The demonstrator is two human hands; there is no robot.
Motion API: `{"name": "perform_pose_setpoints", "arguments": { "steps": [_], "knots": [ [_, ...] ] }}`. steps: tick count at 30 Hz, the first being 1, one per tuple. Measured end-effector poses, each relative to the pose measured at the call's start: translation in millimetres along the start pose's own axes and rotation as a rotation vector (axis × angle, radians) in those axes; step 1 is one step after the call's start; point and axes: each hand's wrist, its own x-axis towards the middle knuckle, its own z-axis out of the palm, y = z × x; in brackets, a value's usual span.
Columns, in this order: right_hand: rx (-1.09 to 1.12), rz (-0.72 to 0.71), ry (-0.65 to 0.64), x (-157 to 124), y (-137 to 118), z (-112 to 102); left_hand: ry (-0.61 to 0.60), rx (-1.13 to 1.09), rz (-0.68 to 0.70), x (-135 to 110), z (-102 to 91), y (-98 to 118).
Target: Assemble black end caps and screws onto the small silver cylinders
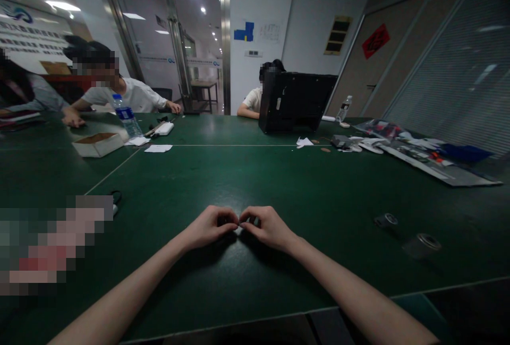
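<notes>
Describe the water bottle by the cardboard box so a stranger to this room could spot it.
On the green table, look far left, where a person in a white shirt sits. The water bottle stands upright beside the open cardboard box; its blue label sets it apart from the other bottle far to the right.

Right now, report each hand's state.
Left hand: fingers curled closed; anything pinched is too small to tell.
Right hand: closed too, fingertips touching the left's.
</notes>
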Motion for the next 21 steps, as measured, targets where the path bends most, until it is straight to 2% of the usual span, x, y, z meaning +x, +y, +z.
{"name": "perform_pose_setpoints", "arguments": {
  "steps": [2,5,11,14,17,19,21],
  "knots": [
    [-0.021,0.006,0.032,-4,-3,-8,0.000,0.011,-0.009,1,0.3,0],
    [-0.023,0.079,0.158,-19,-7,-28,-0.005,0.024,-0.029,1,-0.3,2],
    [0.030,0.363,0.432,-82,5,-90,-0.033,0.030,-0.048,1,-2.0,5],
    [-0.137,0.427,0.550,-122,22,-130,-0.037,0.026,-0.052,1,-2.0,6],
    [-0.447,0.488,0.647,-156,39,-179,-0.035,0.034,-0.063,2,-1.6,6],
    [-0.622,0.572,0.621,-172,49,-211,-0.032,0.045,-0.060,2,-1.3,5],
    [-0.702,0.664,0.547,-182,58,-237,-0.031,0.055,-0.051,3,-1.0,3]
  ]
}}
